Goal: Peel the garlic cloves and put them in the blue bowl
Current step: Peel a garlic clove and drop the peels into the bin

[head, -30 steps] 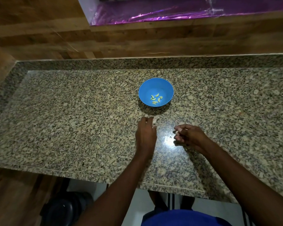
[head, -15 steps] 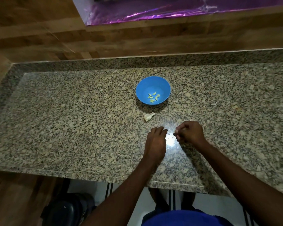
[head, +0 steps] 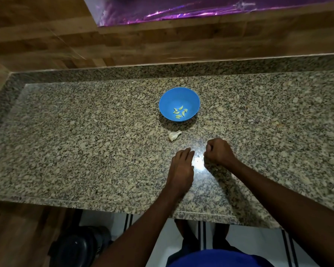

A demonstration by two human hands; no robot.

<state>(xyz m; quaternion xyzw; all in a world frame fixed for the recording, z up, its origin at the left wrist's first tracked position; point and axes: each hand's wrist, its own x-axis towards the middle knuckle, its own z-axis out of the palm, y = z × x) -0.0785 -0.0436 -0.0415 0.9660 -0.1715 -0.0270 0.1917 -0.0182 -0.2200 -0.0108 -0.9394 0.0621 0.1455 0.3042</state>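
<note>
Several peeled garlic cloves (head: 179,112), small pale-green crescents, are gathered at the bottom of the blue bowl (head: 168,105), a smooth round plastic-looking vessel set on the speckled granite counter (head: 85,141). Just in front of the bowl, apart from it, a papery white garlic piece (head: 174,135) with a short stem is lying on the polished stone. Nearer the edge, the left hand (head: 181,168) is laid flat with fingers straight and together. Beside it, the right hand (head: 218,151) is curled into a fist; whether anything is held inside cannot be told. Between them a bright glare is reflected. Wood-grain panelling (head: 162,39) backs the counter.
</note>
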